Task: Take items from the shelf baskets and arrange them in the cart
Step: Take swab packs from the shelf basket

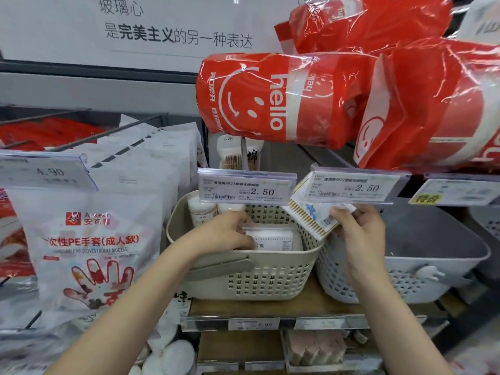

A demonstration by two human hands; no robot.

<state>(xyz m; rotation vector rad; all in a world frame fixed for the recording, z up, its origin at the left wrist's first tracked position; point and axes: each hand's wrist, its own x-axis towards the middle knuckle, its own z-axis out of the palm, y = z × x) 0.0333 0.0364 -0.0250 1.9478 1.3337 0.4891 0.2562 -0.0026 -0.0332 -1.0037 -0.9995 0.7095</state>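
A beige perforated basket stands on the wooden shelf at centre. Inside it my left hand reaches down and grips a flat white pack of cotton swabs. Two round swab tubs stand at the basket's back left. My right hand holds a flat pack of wooden cotton swabs tilted above the gap between the beige basket and a grey basket to its right. No cart is in view.
Price tags hang over the baskets' back rim. Red "hello" tissue packs jut out overhead at the right. Bags of disposable gloves hang on hooks at the left. Lower shelves hold more small goods.
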